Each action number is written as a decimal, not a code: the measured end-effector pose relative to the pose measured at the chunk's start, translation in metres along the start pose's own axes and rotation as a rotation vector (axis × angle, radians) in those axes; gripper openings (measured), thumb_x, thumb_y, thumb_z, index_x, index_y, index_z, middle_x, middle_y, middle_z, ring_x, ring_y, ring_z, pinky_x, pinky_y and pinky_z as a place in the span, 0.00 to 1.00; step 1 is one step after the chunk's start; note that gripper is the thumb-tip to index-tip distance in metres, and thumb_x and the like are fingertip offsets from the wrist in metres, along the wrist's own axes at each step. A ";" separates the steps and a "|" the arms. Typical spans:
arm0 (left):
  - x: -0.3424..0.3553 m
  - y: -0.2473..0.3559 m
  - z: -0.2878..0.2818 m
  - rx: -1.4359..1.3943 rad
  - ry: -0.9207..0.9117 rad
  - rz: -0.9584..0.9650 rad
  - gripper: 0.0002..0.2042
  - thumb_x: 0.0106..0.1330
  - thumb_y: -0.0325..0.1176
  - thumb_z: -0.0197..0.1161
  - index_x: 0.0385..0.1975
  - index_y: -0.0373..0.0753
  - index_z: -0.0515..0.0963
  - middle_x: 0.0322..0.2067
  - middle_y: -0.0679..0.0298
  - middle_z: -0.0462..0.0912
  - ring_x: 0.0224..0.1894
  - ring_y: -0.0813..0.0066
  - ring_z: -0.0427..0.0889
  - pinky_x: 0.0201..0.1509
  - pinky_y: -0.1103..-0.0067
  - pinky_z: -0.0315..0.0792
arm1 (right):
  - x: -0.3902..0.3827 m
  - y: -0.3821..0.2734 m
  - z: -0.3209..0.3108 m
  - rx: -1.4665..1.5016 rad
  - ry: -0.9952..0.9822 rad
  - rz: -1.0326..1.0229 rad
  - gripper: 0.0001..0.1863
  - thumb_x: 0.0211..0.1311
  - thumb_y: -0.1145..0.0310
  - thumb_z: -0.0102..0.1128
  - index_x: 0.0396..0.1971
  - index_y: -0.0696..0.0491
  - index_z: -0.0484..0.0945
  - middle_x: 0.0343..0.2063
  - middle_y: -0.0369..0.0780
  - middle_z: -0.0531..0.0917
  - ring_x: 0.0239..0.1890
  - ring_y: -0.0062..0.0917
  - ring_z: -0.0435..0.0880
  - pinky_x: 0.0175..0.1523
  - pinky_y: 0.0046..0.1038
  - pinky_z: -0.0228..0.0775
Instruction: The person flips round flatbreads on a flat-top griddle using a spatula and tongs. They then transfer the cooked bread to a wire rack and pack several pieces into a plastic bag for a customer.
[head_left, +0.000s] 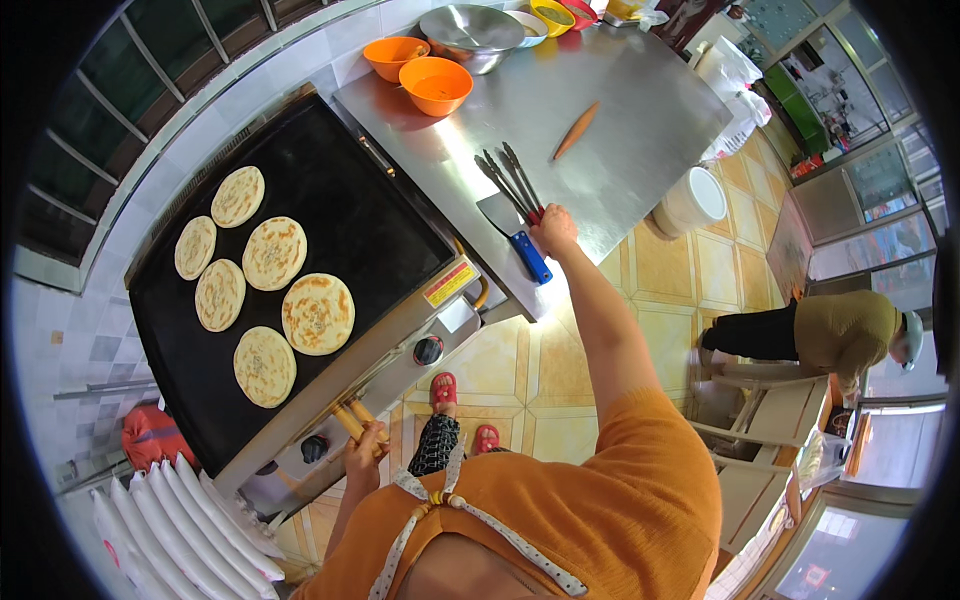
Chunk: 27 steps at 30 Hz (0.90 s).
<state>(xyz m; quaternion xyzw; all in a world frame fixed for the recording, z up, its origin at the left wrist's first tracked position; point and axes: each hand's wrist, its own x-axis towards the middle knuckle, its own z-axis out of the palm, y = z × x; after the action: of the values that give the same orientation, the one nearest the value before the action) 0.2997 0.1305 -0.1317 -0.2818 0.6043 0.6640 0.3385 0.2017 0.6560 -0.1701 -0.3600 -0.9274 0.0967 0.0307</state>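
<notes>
Tongs (512, 180) under right hand (555, 232); left hand (365, 452) on wooden handles (350, 418)

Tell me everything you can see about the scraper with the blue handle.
The scraper has a flat, grey metal blade that widens away from a blue handle. It lies flat near the front edge of the steel worktable, blade pointing toward the griddle, handle toward the floor side. Red-handled tongs lie beside it, seemingly touching the blade. The right hand rests right next to the handle; whether it touches is unclear.
</notes>
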 end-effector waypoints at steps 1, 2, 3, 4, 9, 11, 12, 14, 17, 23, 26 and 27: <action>0.001 0.001 0.000 -0.025 -0.011 0.019 0.12 0.58 0.37 0.61 0.38 0.39 0.72 0.37 0.62 0.78 0.23 0.78 0.74 0.28 0.84 0.69 | 0.005 0.009 0.009 0.049 -0.042 0.031 0.21 0.45 0.62 0.59 0.37 0.59 0.67 0.37 0.47 0.73 0.43 0.41 0.74 0.45 0.38 0.68; 0.002 -0.001 -0.001 -0.050 -0.002 0.018 0.12 0.58 0.37 0.61 0.38 0.39 0.72 0.38 0.61 0.77 0.22 0.79 0.73 0.28 0.85 0.69 | 0.009 0.011 0.022 0.076 -0.025 -0.005 0.21 0.46 0.61 0.59 0.37 0.59 0.67 0.37 0.48 0.73 0.42 0.42 0.74 0.45 0.39 0.68; 0.009 -0.005 -0.002 -0.073 -0.014 0.020 0.12 0.58 0.36 0.61 0.38 0.39 0.72 0.38 0.60 0.77 0.22 0.80 0.71 0.28 0.85 0.69 | 0.012 0.016 0.022 0.096 0.009 -0.030 0.21 0.46 0.61 0.59 0.37 0.59 0.66 0.37 0.49 0.73 0.41 0.44 0.75 0.45 0.39 0.68; 0.015 -0.009 -0.003 -0.088 -0.029 0.021 0.12 0.58 0.36 0.61 0.39 0.40 0.72 0.39 0.60 0.77 0.21 0.81 0.70 0.28 0.85 0.69 | 0.013 0.024 0.022 0.116 0.044 -0.048 0.21 0.46 0.61 0.59 0.37 0.59 0.66 0.37 0.49 0.74 0.40 0.45 0.75 0.45 0.40 0.68; 0.040 -0.036 -0.020 -0.140 0.013 0.069 0.11 0.55 0.37 0.63 0.36 0.45 0.73 0.31 0.68 0.77 0.23 0.81 0.67 0.28 0.78 0.67 | -0.068 0.056 -0.061 0.458 0.290 -0.079 0.10 0.57 0.68 0.48 0.33 0.56 0.60 0.24 0.55 0.74 0.30 0.53 0.73 0.34 0.47 0.63; 0.056 -0.045 -0.022 -0.173 0.009 0.112 0.11 0.55 0.38 0.63 0.35 0.42 0.73 0.29 0.68 0.76 0.21 0.81 0.66 0.25 0.79 0.66 | -0.106 0.109 -0.133 0.414 0.275 -0.015 0.12 0.57 0.65 0.49 0.33 0.56 0.59 0.23 0.56 0.75 0.30 0.54 0.73 0.35 0.48 0.63; 0.064 -0.045 -0.022 -0.173 0.030 0.127 0.12 0.55 0.39 0.63 0.34 0.41 0.74 0.27 0.68 0.75 0.20 0.81 0.66 0.23 0.80 0.65 | -0.126 0.144 -0.168 0.377 0.289 0.006 0.14 0.58 0.63 0.49 0.33 0.56 0.58 0.24 0.57 0.75 0.32 0.55 0.73 0.37 0.50 0.62; 0.077 -0.044 -0.022 -0.156 -0.096 0.142 0.12 0.56 0.41 0.62 0.32 0.39 0.74 0.24 0.69 0.74 0.19 0.81 0.67 0.20 0.81 0.64 | -0.149 0.224 -0.247 0.216 0.639 -0.102 0.14 0.58 0.64 0.50 0.33 0.58 0.60 0.19 0.54 0.76 0.25 0.54 0.74 0.28 0.47 0.66; 0.090 -0.038 -0.023 -0.143 -0.089 0.214 0.12 0.58 0.44 0.60 0.28 0.42 0.73 0.22 0.71 0.75 0.20 0.84 0.70 0.20 0.83 0.64 | -0.202 0.264 -0.433 0.430 0.539 0.282 0.13 0.59 0.62 0.45 0.28 0.59 0.68 0.14 0.46 0.76 0.12 0.32 0.77 0.17 0.35 0.68; 0.079 -0.015 -0.006 0.048 0.163 0.118 0.12 0.59 0.47 0.58 0.23 0.45 0.71 0.21 0.73 0.76 0.19 0.86 0.71 0.23 0.86 0.63 | -0.293 0.335 -0.670 0.388 0.810 0.359 0.13 0.54 0.63 0.52 0.21 0.58 0.76 0.13 0.44 0.76 0.11 0.29 0.75 0.13 0.31 0.65; 0.066 -0.010 -0.004 0.167 0.126 0.104 0.14 0.58 0.49 0.57 0.22 0.46 0.71 0.22 0.73 0.76 0.20 0.86 0.72 0.24 0.86 0.63 | -0.328 0.346 -0.713 0.404 0.869 0.393 0.15 0.54 0.68 0.48 0.12 0.59 0.73 0.08 0.43 0.72 0.09 0.33 0.72 0.14 0.35 0.63; 0.066 -0.007 -0.003 0.173 0.166 0.101 0.15 0.57 0.50 0.57 0.22 0.46 0.70 0.22 0.73 0.76 0.20 0.86 0.72 0.24 0.86 0.63 | -0.341 0.349 -0.714 0.445 0.871 0.393 0.15 0.54 0.68 0.49 0.12 0.59 0.73 0.08 0.43 0.72 0.09 0.32 0.73 0.14 0.35 0.63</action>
<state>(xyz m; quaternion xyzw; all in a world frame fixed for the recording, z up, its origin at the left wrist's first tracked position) 0.2648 0.1347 -0.1885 -0.2747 0.6987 0.6000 0.2763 0.7751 0.7910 0.4631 -0.5187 -0.7008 0.1364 0.4704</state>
